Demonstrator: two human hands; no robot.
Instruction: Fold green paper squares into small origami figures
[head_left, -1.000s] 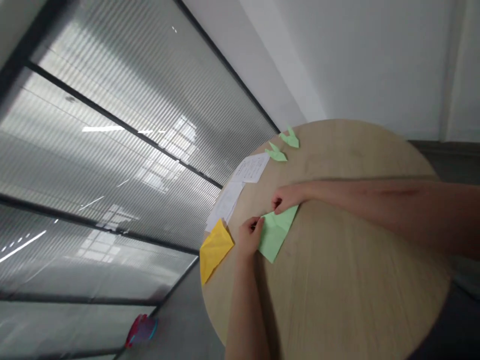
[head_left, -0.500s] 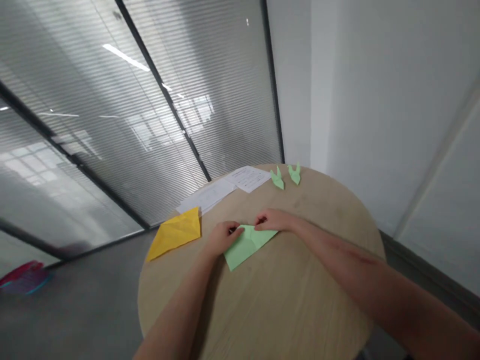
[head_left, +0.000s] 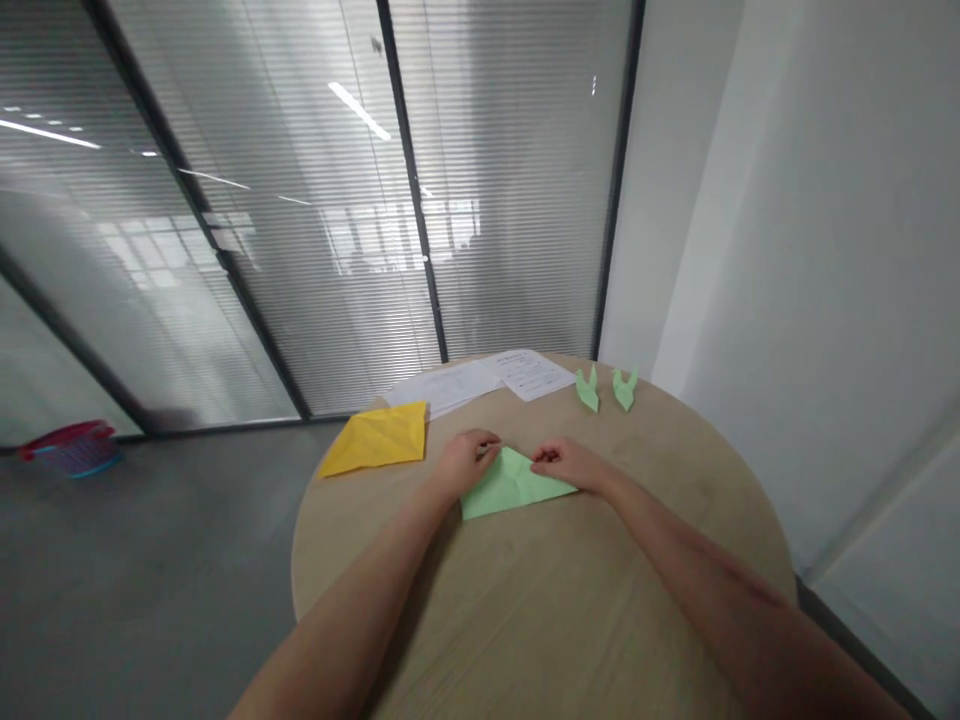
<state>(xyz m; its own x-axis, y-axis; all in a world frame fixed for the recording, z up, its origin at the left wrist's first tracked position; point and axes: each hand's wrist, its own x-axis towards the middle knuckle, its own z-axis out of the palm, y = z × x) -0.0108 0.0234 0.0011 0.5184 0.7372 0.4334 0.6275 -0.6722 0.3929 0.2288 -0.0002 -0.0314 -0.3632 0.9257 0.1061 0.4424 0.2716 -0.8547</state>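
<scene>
A light green sheet of paper (head_left: pixel 510 489), partly folded, lies on the round wooden table (head_left: pixel 570 620). My left hand (head_left: pixel 469 462) pinches its upper left edge with closed fingers. My right hand (head_left: pixel 570 463) pinches its upper right edge, fingers closed too. Both hands rest on the tabletop with the paper between them.
A folded yellow paper (head_left: pixel 379 438) lies at the table's left edge. White printed sheets (head_left: pixel 480 380) sit at the far side. Two small green folded figures (head_left: pixel 606 388) stand at the far right. Glass walls with blinds are behind; a red basket (head_left: pixel 71 447) is on the floor.
The view has swung from strongly tilted to level. My hands stay on the green paper, which now lies folded into a flatter, wider shape.
</scene>
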